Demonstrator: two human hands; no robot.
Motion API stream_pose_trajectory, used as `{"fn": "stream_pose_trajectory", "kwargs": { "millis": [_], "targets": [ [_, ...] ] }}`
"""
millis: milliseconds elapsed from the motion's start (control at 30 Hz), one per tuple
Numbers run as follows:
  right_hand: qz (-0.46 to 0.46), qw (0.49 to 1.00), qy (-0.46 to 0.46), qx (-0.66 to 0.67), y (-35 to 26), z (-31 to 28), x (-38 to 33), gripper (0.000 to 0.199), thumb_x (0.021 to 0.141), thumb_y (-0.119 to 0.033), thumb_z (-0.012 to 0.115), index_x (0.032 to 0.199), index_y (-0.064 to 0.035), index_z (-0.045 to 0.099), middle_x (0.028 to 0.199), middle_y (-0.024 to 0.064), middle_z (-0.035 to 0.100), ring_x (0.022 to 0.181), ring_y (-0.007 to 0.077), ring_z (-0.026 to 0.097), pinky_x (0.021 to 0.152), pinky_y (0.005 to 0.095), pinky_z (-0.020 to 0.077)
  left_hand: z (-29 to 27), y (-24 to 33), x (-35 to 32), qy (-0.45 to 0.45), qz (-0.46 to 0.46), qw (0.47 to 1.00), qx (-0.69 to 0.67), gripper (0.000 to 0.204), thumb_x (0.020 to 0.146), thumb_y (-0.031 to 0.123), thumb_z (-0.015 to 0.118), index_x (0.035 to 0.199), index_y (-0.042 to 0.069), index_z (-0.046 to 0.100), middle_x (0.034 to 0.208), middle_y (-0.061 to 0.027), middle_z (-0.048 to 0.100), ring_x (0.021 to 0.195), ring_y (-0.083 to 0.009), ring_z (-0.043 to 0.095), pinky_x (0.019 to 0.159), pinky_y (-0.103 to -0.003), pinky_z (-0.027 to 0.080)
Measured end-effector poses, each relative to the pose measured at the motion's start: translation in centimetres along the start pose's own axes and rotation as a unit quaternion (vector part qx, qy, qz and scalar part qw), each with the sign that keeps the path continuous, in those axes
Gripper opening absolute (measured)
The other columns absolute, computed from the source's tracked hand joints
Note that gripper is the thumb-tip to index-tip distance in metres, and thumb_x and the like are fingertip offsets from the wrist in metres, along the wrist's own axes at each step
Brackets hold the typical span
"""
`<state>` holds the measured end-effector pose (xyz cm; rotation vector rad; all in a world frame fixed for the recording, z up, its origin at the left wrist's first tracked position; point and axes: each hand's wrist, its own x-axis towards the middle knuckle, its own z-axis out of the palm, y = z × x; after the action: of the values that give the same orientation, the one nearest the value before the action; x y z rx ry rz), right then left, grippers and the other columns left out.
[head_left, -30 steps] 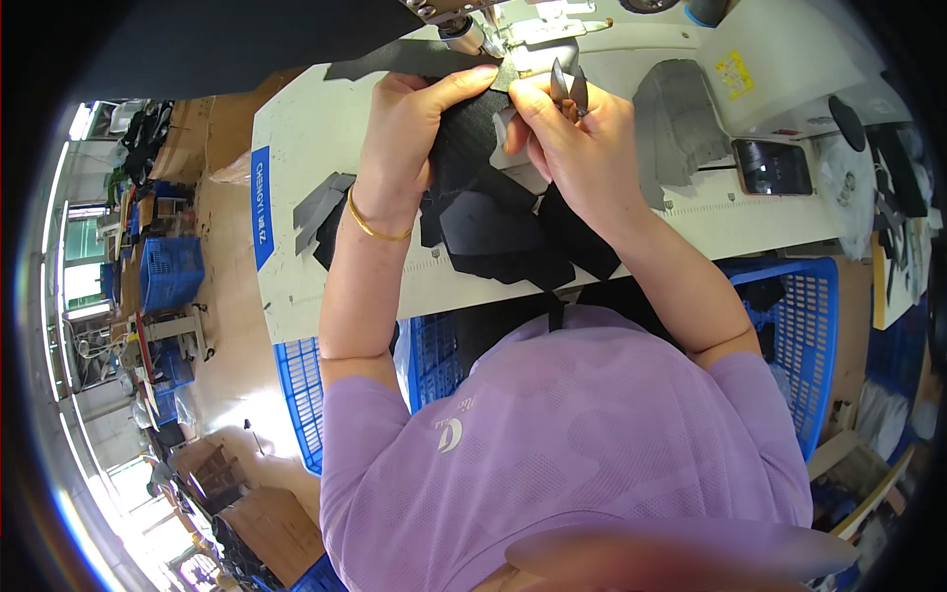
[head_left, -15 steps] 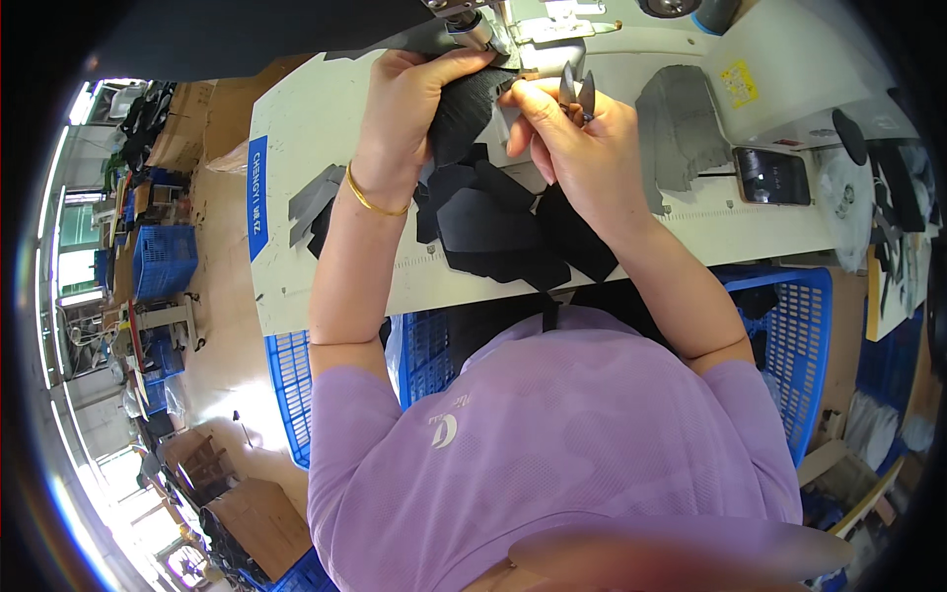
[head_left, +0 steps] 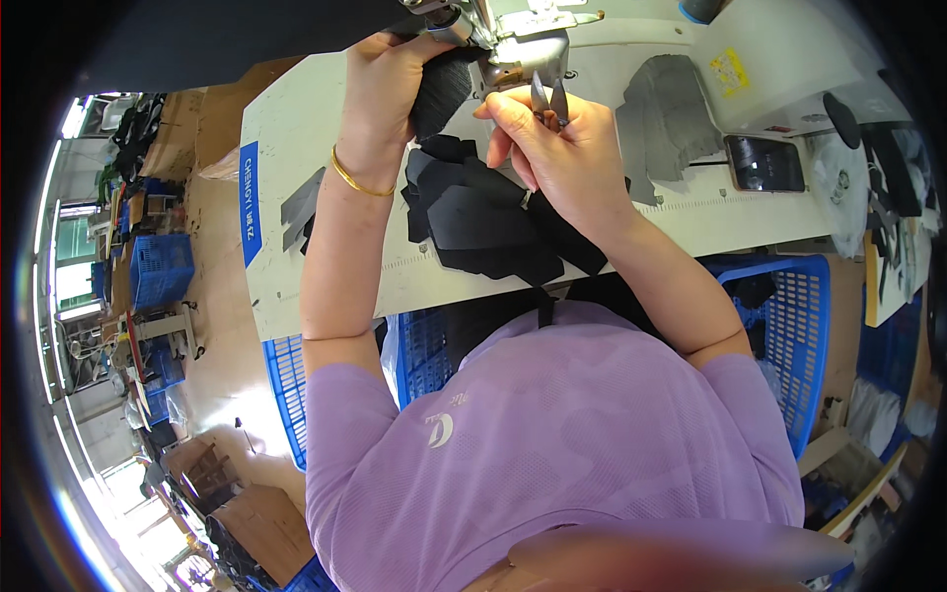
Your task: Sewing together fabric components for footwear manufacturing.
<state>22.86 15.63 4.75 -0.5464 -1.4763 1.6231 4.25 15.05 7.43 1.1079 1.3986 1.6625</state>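
My left hand [head_left: 380, 94], a gold bangle at its wrist, pinches a black fabric piece [head_left: 441, 94] at the left of the sewing machine's needle area [head_left: 475, 30]. The fabric hangs from thumb and fingers towards me. In my right hand [head_left: 567, 148] is a pair of thread snips [head_left: 548, 103], blades pointing up and away from me. Its fingertips are just in front of the machine's metal bed [head_left: 525, 61], apart from the fabric. Beneath and between both hands, a pile of black fabric pieces [head_left: 483, 227] lies on the white table [head_left: 395, 286].
Grey fabric pieces [head_left: 671, 113] lie on the right of the table, beside a phone [head_left: 764, 163]. More grey strips [head_left: 301, 212] are at the left. Blue baskets [head_left: 794, 335] stand below the table edge on either side of me. A cardboard box [head_left: 261, 533] is on the floor.
My left hand has drawn the black fabric leftward from the needle area. My right hand has come slightly left and nearer me, its fingertips now separate from the fabric.
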Motion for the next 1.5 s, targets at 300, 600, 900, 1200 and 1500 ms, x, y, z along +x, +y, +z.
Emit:
{"fn": "stream_pose_trajectory", "kwargs": {
  "millis": [300, 600, 900, 1200, 1500],
  "targets": [
    [0.008, 1.0, -0.007, -0.023, 0.3, 0.0, -0.5, 0.024, 0.092, -0.017, 0.06, 0.075, -0.0021, 0.067, 0.056, 0.0002, 0.06, 0.043, 0.0035, 0.045, 0.041, 0.0225, 0.0323, 0.6, 0.8, -0.1, -0.014, 0.002, 1.0, -0.013, 0.022, 0.083, -0.002, 0.064, 0.104, -0.002, 0.069, 0.095, -0.0051, 0.07, 0.082, -0.0136, 0.064, 0.075, -0.025, 0.051],
    [0.026, 0.994, -0.098, -0.045, 1.6, -0.8, -2.1, 0.031, 0.099, -0.029, 0.055, 0.096, -0.0001, 0.066, 0.073, 0.0045, 0.065, 0.059, 0.0082, 0.057, 0.056, 0.0241, 0.0465, -1.6, 0.2, 0.5, -0.039, -0.054, 0.996, -0.057, 0.012, 0.085, 0.001, 0.064, 0.094, -0.006, 0.069, 0.087, -0.008, 0.069, 0.075, -0.0124, 0.066, 0.068, -0.023, 0.052],
    [0.179, 0.969, -0.168, -0.036, -0.2, -3.4, -2.9, 0.037, 0.099, -0.036, 0.049, 0.096, -0.0023, 0.063, 0.069, 0.0056, 0.06, 0.067, 0.0098, 0.054, 0.062, 0.0262, 0.0413, -1.3, 1.0, -1.3, -0.021, -0.07, 0.996, -0.05, 0.016, 0.084, 0.002, 0.068, 0.096, -0.009, 0.069, 0.092, -0.0117, 0.07, 0.079, -0.0143, 0.066, 0.072, -0.024, 0.052],
    [-0.178, 0.868, -0.046, -0.462, 0.5, -3.1, -3.7, 0.027, 0.089, -0.026, 0.067, 0.102, -0.0017, 0.063, 0.082, 0.0069, 0.057, 0.074, 0.0232, 0.06, 0.063, 0.0362, 0.0475, -1.1, -1.0, -10.6, 0.172, 0.077, 0.978, 0.087, 0.02, 0.085, 0.004, 0.072, 0.098, -0.01, 0.069, 0.089, -0.0089, 0.07, 0.079, -0.0113, 0.063, 0.073, -0.023, 0.05],
    [-0.298, 0.779, -0.024, -0.552, 2.3, 1.5, -2.0, 0.024, 0.082, -0.024, 0.071, 0.076, -0.006, 0.057, 0.075, 0.0039, 0.05, 0.07, 0.0185, 0.058, 0.058, 0.0308, 0.0503, -0.9, -1.7, -13.7, 0.201, 0.038, 0.969, 0.137, 0.02, 0.086, 0.009, 0.074, 0.095, -0.008, 0.07, 0.088, -0.0079, 0.07, 0.078, -0.0102, 0.062, 0.07, -0.023, 0.05]
  ]
}}
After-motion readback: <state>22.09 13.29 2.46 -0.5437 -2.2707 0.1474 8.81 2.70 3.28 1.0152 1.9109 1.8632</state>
